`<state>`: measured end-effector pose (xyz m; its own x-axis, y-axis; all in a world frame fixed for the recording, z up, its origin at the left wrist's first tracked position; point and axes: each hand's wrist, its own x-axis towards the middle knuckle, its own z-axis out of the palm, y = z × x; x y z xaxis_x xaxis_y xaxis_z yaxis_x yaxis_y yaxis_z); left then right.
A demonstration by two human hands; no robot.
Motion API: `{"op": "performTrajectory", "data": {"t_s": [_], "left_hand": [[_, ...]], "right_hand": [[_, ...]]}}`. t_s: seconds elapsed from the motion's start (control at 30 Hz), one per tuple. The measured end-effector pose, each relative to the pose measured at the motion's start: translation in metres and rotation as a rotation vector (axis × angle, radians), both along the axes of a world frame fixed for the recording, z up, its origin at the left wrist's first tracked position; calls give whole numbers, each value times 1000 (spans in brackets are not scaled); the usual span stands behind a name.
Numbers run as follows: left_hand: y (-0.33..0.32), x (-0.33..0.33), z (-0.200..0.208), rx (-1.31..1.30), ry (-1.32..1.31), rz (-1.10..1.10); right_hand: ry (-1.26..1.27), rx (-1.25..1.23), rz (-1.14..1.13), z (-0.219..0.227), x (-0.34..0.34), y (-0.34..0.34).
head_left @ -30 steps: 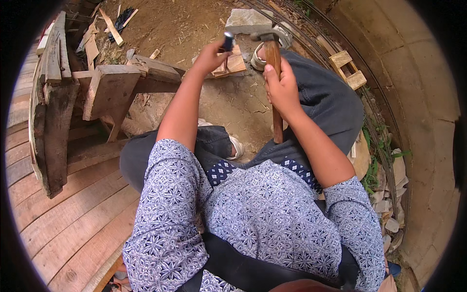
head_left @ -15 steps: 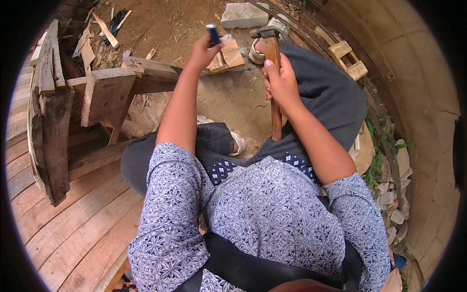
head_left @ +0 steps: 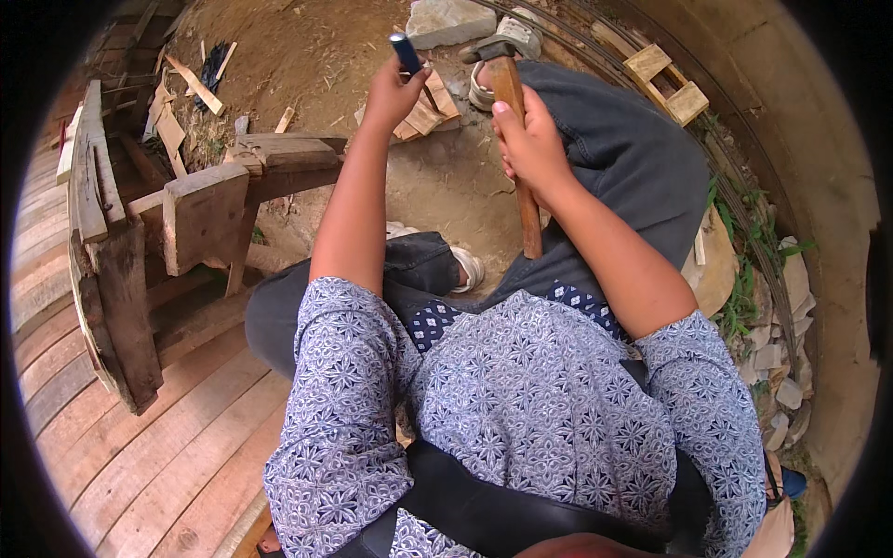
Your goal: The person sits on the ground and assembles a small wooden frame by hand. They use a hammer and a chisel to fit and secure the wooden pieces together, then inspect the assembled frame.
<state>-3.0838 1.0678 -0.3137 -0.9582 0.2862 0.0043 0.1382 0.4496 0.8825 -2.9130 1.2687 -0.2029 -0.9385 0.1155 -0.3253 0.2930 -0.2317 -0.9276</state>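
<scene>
My left hand (head_left: 393, 93) is closed around the blue handle of a chisel (head_left: 406, 54), which ends in a shiny metal cap. Its thin dark blade slants down to a pale wood block (head_left: 448, 100) on the ground; whether the edge bites into the wood cannot be made out. My right hand (head_left: 535, 139) grips the wooden handle of a hammer (head_left: 507, 86) about midway. The dark metal hammer head (head_left: 488, 50) is up, close to the chisel but apart from it.
To my left stands a rough wooden frame (head_left: 209, 214) beside a plank floor (head_left: 177, 428). A pale stone (head_left: 451, 23) lies past the block. Wood scraps (head_left: 195, 86) are scattered at far left. On the right are a small wooden frame (head_left: 665, 84), loose stones and a wall (head_left: 800, 112).
The whole view has turned slightly. The chisel's handle leans a little more to the left, and the hammer tilts left with it. Both hands keep their hold.
</scene>
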Motion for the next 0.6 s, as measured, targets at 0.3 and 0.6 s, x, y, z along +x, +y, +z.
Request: {"op": "performTrajectory", "data": {"t_s": [0.3, 0.6], "left_hand": [[-20, -12, -13, 312, -273, 319], [-33, -21, 13, 313, -115, 330]], "right_hand": [[103, 706, 479, -84, -10, -32], [-13, 815, 501, -127, -25, -67]]}}
